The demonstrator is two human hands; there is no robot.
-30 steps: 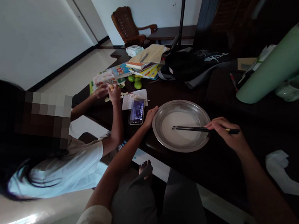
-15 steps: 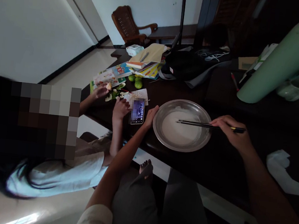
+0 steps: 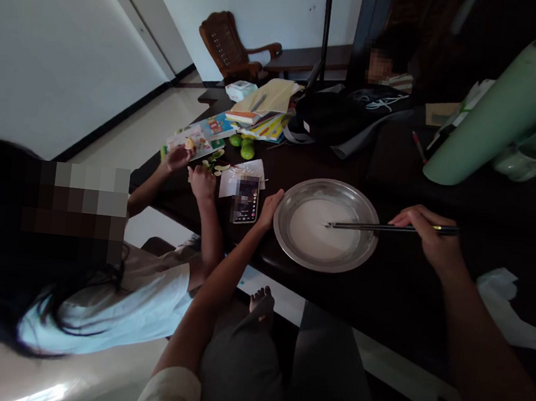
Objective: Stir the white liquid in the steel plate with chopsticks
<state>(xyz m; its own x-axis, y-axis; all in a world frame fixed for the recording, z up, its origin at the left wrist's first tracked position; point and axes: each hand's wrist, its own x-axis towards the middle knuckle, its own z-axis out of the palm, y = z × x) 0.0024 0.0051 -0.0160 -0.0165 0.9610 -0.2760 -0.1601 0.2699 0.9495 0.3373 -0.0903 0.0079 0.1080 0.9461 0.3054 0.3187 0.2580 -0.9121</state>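
The right grip [image 3: 426,235] is closed around black chopsticks [image 3: 373,227], tips at the milky liquid [image 3: 312,234] in a metal bowl [image 3: 286,246] to its left, whose left rim the left grip [image 3: 270,210] clasps. Beside the left grip lies a lit phone [image 3: 247,203], with limes [image 3: 247,152] and books [image 3: 217,125] beyond and another person's hands [image 3: 203,182] farther left. Beyond the right grip is a green bottle [image 3: 502,110], and white paper [image 3: 503,305] lies to that grip's right; the books' print is too small to read.

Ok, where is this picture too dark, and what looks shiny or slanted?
Head view: the tabletop is nearly black, though the metal bowl gleams softly; head view, lower left: glare streaks the floor; head view, right edge: the green bottle looks slanted, perhaps lens distortion.
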